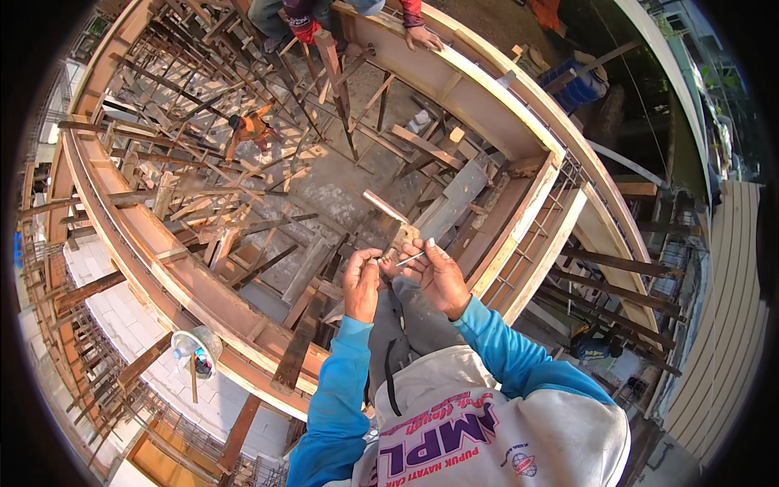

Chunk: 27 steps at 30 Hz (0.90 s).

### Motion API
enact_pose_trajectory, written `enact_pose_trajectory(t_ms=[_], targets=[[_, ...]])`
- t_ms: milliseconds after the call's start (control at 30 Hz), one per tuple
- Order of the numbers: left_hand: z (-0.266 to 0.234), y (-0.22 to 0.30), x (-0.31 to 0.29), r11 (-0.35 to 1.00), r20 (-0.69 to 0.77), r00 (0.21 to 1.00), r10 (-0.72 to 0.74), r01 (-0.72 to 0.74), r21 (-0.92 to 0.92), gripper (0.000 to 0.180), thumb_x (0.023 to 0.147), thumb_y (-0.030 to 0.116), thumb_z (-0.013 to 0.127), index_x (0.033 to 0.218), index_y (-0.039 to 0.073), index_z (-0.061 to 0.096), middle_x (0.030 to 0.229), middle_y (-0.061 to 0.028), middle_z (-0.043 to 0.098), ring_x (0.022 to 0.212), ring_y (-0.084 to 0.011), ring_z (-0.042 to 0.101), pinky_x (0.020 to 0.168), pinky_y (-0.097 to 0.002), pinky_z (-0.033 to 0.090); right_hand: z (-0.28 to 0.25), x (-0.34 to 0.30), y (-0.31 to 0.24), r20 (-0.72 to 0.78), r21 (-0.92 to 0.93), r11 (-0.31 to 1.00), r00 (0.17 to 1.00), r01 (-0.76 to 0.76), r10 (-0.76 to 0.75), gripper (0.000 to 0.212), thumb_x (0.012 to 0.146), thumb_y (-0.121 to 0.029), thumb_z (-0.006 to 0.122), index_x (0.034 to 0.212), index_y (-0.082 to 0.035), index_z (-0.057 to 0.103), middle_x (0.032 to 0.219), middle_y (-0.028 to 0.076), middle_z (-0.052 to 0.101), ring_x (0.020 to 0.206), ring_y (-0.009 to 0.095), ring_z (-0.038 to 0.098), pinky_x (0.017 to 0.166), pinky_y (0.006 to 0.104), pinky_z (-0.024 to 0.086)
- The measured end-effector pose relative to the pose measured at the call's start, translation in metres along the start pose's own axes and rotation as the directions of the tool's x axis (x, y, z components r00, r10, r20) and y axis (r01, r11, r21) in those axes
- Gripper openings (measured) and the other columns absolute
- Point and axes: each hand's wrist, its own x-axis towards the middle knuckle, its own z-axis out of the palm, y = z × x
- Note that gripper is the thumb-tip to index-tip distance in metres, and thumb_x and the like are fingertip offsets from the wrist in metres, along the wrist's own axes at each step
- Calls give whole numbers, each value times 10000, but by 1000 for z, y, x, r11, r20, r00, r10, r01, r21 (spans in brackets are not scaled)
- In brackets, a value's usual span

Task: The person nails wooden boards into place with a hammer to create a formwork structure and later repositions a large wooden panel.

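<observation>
My right hand (442,280) is closed in a loose pinch on a thin pale stick (411,258), slim and straight; its exact kind is too small to tell. Close by on the left, my left hand (361,284) has its fingers curled together, with the thumb against the fingertips. Whatever it may hold there is hidden. Both hands are raised in front of my grey trousers (418,321), slightly apart. Just beyond them a short wooden block (406,237) shows, near a loose wooden batten (385,206).
Wooden formwork (519,235) with steel bars (540,235) runs along the right; another formwork beam (174,260) curves along the left. A bucket (211,349) stands there. A co-worker's hand (422,36) rests on the far beam. Below, a person in orange (256,130) is among timber props.
</observation>
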Motion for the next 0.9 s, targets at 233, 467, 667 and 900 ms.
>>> enact_pose_trajectory(t_ms=[233,467,667,900], targets=[[31,-57,-17,985,224,973,-51,12,172,190,940,147,562,1099,43,554,803,10,536,615,-34,430,528,-182,352,-29,-19,38,-71,292,955,997,48,-28,457,950,-422,527,1224,-56,529,1305,89,524,1202,197,490,1018,377,383],[39,-61,-3,989,173,985,3,-28,142,155,973,167,532,1053,43,579,774,2,548,590,-32,427,511,-179,356,-31,-22,52,-93,260,963,994,76,-54,463,992,-451,410,1231,-78,546,1214,44,592,999,140,554,859,318,456],[55,-61,58,761,105,878,467,-460,458,166,973,172,523,1008,25,592,885,-29,628,752,-122,553,647,-261,459,-67,-43,48,-305,169,980,951,105,-49,515,992,-463,411,1282,-49,506,1120,59,627,968,149,584,832,312,483],[81,-66,114,513,106,871,479,-376,772,151,933,168,518,1027,71,586,974,-160,646,885,-371,614,724,-443,478,-153,-76,63,-582,17,990,807,137,-102,509,992,-447,424,1278,-32,498,1073,76,637,881,148,599,757,307,507]])
